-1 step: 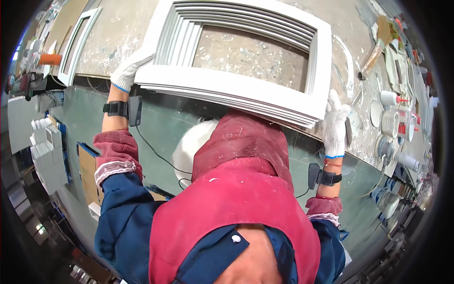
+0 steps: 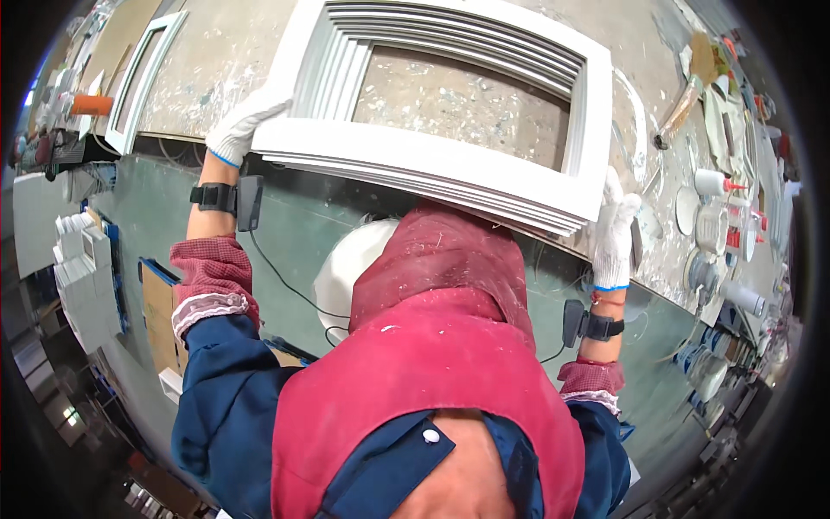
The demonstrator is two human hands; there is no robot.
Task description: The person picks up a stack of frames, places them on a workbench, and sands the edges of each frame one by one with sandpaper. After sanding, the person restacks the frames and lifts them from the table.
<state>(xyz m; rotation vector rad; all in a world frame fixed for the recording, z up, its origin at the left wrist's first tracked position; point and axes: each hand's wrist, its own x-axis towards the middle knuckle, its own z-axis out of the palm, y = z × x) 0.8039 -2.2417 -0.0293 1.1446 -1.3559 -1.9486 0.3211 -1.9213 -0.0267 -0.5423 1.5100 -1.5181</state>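
A stack of several white rectangular frames [image 2: 432, 151] lies near the table's front edge, with the speckled tabletop showing through their openings. My left hand [image 2: 244, 128], in a white knit glove with a blue cuff, grips the stack at its near left corner, fingers over the top frame. At the near right corner my right hand [image 2: 616, 233], gloved the same way, is pressed against the stack's side; some of its fingers are hidden or curled along the edge. The lower frames' near edges sit slightly staggered below the top one.
The paint-spattered table [image 2: 648, 52] carries a brush [image 2: 679, 112], a red-tipped white squeeze bottle [image 2: 716, 182] and clear containers on the right. Another pale frame [image 2: 143, 82] stands at the left beside an orange cylinder [image 2: 91, 105]. A white round stool [image 2: 350, 268] is below the table edge.
The stack of frames has shifted slightly to the right, and both my hands have moved with it, keeping their places at its sides.
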